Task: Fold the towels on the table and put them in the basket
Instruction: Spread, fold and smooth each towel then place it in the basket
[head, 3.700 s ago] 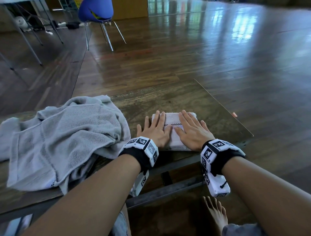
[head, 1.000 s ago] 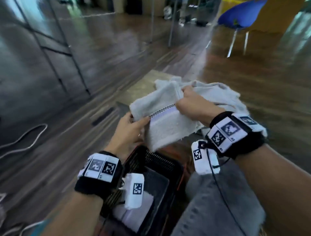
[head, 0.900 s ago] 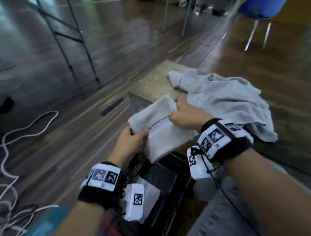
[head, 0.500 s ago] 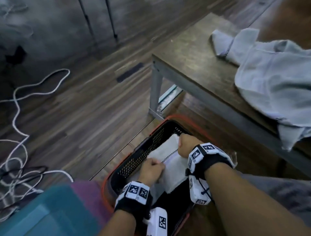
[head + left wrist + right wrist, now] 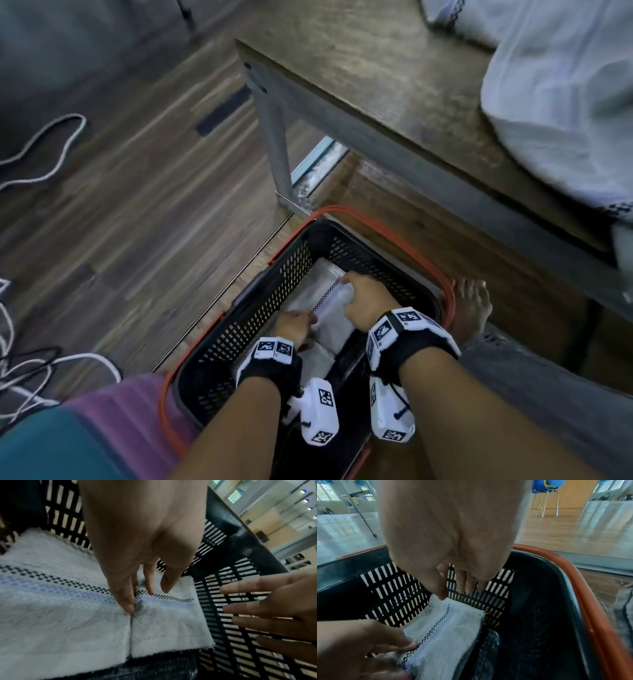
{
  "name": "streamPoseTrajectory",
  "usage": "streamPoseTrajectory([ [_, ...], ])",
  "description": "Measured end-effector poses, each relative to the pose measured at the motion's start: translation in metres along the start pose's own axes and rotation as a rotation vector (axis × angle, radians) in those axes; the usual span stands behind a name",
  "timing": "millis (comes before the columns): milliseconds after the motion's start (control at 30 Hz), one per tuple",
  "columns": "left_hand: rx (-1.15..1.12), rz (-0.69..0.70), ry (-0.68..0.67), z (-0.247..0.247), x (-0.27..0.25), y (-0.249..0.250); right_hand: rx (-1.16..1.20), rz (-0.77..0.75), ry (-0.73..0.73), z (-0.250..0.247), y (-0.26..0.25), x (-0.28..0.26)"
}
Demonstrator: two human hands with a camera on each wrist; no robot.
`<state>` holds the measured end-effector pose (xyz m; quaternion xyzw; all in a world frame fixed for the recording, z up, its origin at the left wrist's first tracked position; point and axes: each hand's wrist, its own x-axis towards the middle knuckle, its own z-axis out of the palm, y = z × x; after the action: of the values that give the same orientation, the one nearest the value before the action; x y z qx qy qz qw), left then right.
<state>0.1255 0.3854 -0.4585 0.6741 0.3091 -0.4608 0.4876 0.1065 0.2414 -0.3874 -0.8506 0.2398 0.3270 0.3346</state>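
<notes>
A folded white towel (image 5: pixel 329 308) with a checkered stripe lies inside the black basket (image 5: pixel 274 291), which has an orange rim and stands on the floor. My left hand (image 5: pixel 142 599) pinches a pucker of this folded towel (image 5: pixel 60 615) at the stripe. My right hand (image 5: pixel 248 615) hovers beside it with its fingers straight and spread. In the right wrist view the thumb of my right hand (image 5: pixel 458 593) touches the far edge of the towel (image 5: pixel 450 628). A crumpled grey towel (image 5: pixel 565 85) lies on the wooden table (image 5: pixel 376 68).
Another folded white towel (image 5: pixel 318 359) lies underneath in the basket. A table leg (image 5: pixel 277 154) stands just beyond the basket. My bare foot (image 5: pixel 472 308) is against the basket's right rim. White cables (image 5: pixel 44 144) trail over the floor on the left.
The folded towel went from the table down into the basket. Since half a second ago it has settled lower, and my right hand has let go and spread its fingers.
</notes>
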Motion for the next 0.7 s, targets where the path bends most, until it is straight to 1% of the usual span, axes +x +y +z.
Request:
streamPoseTrajectory([
  [133, 0.013, 0.014, 0.002, -0.001, 0.002, -0.004, 0.045, 0.04, -0.026, 0.004, 0.007, -0.001],
  [233, -0.007, 0.018, 0.045, 0.0, 0.002, -0.006, 0.075, 0.043, -0.013, 0.003, 0.008, -0.003],
  [367, 0.041, -0.006, 0.061, -0.007, -0.017, -0.001, 0.096, 0.036, -0.035, -0.006, 0.006, -0.011],
  [467, 0.127, 0.123, 0.023, -0.014, -0.038, 0.014, 0.088, -0.029, -0.03, -0.022, -0.009, -0.023],
  [533, 0.124, 0.211, -0.05, -0.018, -0.059, 0.031, 0.06, -0.116, -0.007, -0.041, -0.028, -0.036],
  [600, 0.12, 0.273, -0.137, -0.019, -0.086, 0.05, 0.02, -0.208, -0.005, -0.067, -0.049, -0.059],
  [700, 0.21, 0.428, -0.182, -0.014, -0.142, 0.085, -0.07, -0.325, 0.014, -0.126, -0.077, -0.111],
])
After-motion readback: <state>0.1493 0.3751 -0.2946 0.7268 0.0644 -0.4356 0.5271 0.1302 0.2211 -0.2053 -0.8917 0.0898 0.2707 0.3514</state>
